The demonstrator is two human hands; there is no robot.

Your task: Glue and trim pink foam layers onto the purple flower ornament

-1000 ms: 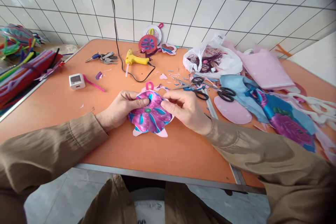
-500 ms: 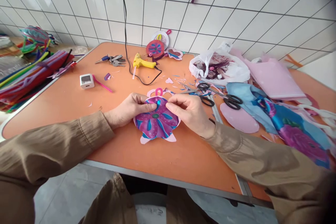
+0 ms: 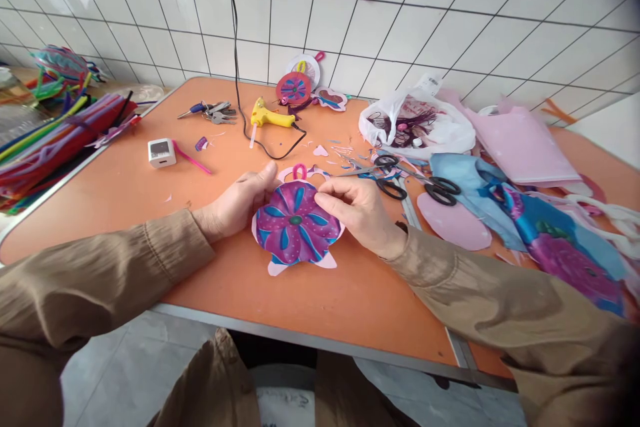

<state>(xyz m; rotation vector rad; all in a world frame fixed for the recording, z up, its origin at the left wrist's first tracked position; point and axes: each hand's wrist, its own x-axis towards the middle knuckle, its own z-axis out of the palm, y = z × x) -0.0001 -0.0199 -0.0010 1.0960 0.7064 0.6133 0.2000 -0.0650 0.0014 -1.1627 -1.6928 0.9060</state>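
Note:
A round purple flower piece [image 3: 296, 225] with blue petals lies on a pink foam backing with a pink loop at its top, on the orange table [image 3: 125, 193]. My left hand [image 3: 239, 203] rests at its left edge, fingers tucked under or against the rim, thumb stretched upward. My right hand [image 3: 357, 210] pinches the flower's right upper edge between thumb and fingers. Both sleeves are tan.
Two black-handled scissors [image 3: 400, 180] lie just right of my hands beside pink and blue fabric pieces [image 3: 530, 213]. A yellow glue gun [image 3: 270, 119] with its black cord, keys [image 3: 213, 111], a small white box [image 3: 161, 152], a white plastic bag [image 3: 417, 123] and pipe cleaners [image 3: 55, 133] surround them.
The flower's top petal, pinched up between both hands before, now lies flat. My left thumb has moved off the flower to its left edge. The camera view shifted slightly.

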